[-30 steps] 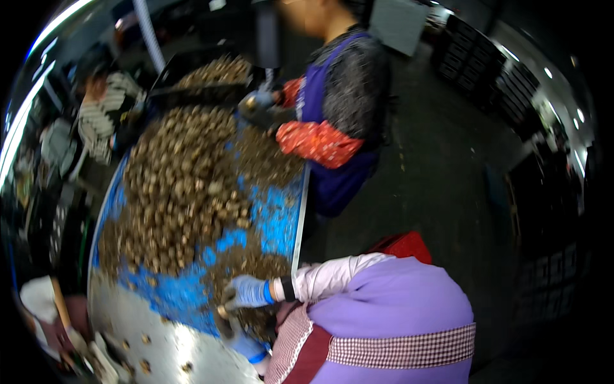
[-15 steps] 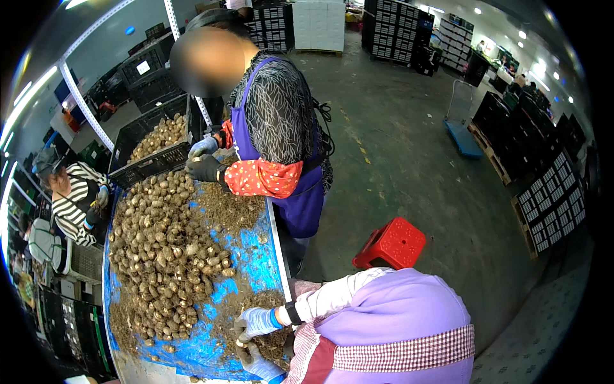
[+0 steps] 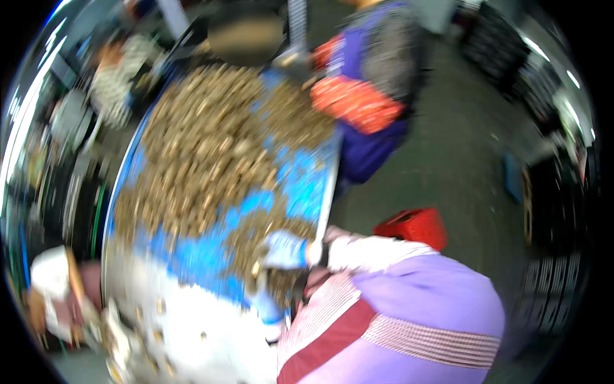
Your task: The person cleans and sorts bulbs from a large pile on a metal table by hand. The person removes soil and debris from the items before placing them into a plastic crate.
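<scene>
Motion blur smears this view. My right hand [image 3: 283,249], in a blue and white glove, reaches over the table from the right; its fingers are too smeared to read. Just nearer, my left hand [image 3: 263,299], gloved in greyish blue, comes up from below with curled fingers. Between them shows a small tan piece [image 3: 256,267], which looks like a taro and seems held in the left hand. Both hands are over a patch of loose dirt and roots [image 3: 240,246]. Beyond lies a large pile of brown taros [image 3: 204,137] on the blue sheet [image 3: 198,262].
A co-worker in a purple apron [image 3: 377,150] stands on the far right side of the table. Others are at the left. The bare metal table end [image 3: 211,339] holds scattered small pieces. A red stool [image 3: 412,227] is on the floor to the right.
The view has swung and tilted, so the table and my hands appear higher and further right. The metal table end has come into view. My hands stay close together over the dirt.
</scene>
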The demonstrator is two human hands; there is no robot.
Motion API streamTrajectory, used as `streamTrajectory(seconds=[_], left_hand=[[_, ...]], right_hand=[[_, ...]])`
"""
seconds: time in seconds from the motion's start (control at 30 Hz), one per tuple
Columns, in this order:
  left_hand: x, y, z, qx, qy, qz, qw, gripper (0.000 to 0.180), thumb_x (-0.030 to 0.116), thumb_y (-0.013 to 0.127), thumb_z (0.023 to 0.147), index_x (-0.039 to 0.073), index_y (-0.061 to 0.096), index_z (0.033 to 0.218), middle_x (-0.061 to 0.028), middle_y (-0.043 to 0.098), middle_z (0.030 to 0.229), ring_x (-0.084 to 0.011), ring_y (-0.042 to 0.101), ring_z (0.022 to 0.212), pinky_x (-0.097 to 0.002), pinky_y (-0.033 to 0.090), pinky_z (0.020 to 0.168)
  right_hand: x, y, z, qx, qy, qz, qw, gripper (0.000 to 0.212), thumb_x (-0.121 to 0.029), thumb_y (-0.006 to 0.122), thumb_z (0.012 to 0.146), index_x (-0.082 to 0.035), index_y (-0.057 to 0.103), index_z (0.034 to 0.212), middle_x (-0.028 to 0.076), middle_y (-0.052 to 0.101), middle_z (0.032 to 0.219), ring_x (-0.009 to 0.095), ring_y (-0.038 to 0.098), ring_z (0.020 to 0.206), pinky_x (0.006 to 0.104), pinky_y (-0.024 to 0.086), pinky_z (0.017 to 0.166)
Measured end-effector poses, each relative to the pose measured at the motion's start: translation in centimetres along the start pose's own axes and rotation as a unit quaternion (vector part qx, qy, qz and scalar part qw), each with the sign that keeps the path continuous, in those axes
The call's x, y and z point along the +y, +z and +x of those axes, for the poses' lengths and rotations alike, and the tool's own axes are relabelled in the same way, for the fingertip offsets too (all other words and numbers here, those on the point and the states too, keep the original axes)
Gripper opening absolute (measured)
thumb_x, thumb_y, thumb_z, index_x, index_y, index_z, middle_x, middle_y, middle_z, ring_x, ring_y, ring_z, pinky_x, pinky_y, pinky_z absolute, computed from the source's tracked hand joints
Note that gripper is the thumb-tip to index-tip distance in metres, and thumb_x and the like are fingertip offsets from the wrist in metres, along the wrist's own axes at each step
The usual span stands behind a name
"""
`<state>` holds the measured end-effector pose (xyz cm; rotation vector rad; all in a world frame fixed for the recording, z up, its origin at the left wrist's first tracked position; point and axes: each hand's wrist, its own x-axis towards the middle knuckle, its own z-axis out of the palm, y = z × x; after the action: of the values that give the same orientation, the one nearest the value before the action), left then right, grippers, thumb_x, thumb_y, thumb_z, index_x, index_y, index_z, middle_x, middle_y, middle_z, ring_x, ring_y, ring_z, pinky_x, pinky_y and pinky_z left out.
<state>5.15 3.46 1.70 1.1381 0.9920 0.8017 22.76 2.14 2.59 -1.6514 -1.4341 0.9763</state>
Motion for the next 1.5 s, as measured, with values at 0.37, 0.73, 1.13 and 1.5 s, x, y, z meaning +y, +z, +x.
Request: streamTrajectory(seconds=[0.37, 0.73, 1.13, 1.5], left_hand=[[0.3, -3.7, -1.0, 0.141, 0.043, -0.043, 0.988, 0.048, 0.015, 0.07, 0.093, -0.004, 0.055, 0.135, -0.0085, 0.066, 0.117, -0.0139, 0.062, 0.102, -0.0279, 0.051, 0.089], [2.9, -1.7, -0.9, 0.099, -0.036, -0.044, 0.993, 0.051, 0.013, 0.068, 0.094, -0.004, 0.05, 0.139, -0.0135, 0.062, 0.124, -0.0172, 0.062, 0.107, -0.0294, 0.051, 0.093], [5.5, 2.2, -1.8, 0.184, -0.035, -0.046, 0.981, 0.062, 0.038, 0.06, 0.099, -0.005, 0.046, 0.142, -0.0122, 0.069, 0.105, -0.0163, 0.068, 0.085, -0.0284, 0.055, 0.077], [4.6, 4.7, -2.3, 0.285, -0.064, -0.077, 0.953, 0.048, 0.026, 0.06, 0.1, -0.003, 0.052, 0.137, -0.0109, 0.071, 0.096, -0.014, 0.067, 0.084, -0.0262, 0.055, 0.075]], right_hand=[[-3.2, 2.1, 4.3, -0.174, 0.06, 0.205, 0.961, 0.023, -0.019, 0.067, 0.093, -0.005, 0.072, 0.11, 0.005, 0.071, 0.098, 0.014, 0.064, 0.092, 0.0294, 0.052, 0.084], [-2.1, -0.9, 6.5, -0.257, 0.011, 0.078, 0.963, 0.026, -0.027, 0.069, 0.088, -0.005, 0.072, 0.101, 0.01, 0.071, 0.091, 0.02, 0.067, 0.085, 0.0328, 0.052, 0.076], [-1.0, -2.9, 6.2, -0.316, 0.061, 0.287, 0.902, 0.031, -0.026, 0.063, 0.097, -0.002, 0.069, 0.116, 0.005, 0.071, 0.102, 0.013, 0.064, 0.093, 0.0285, 0.052, 0.085], [-0.7, -2.8, 7.1, -0.375, -0.01, 0.228, 0.898, 0.031, -0.025, 0.069, 0.092, -0.004, 0.07, 0.114, 0.008, 0.073, 0.1, 0.015, 0.068, 0.092, 0.0291, 0.053, 0.083]])
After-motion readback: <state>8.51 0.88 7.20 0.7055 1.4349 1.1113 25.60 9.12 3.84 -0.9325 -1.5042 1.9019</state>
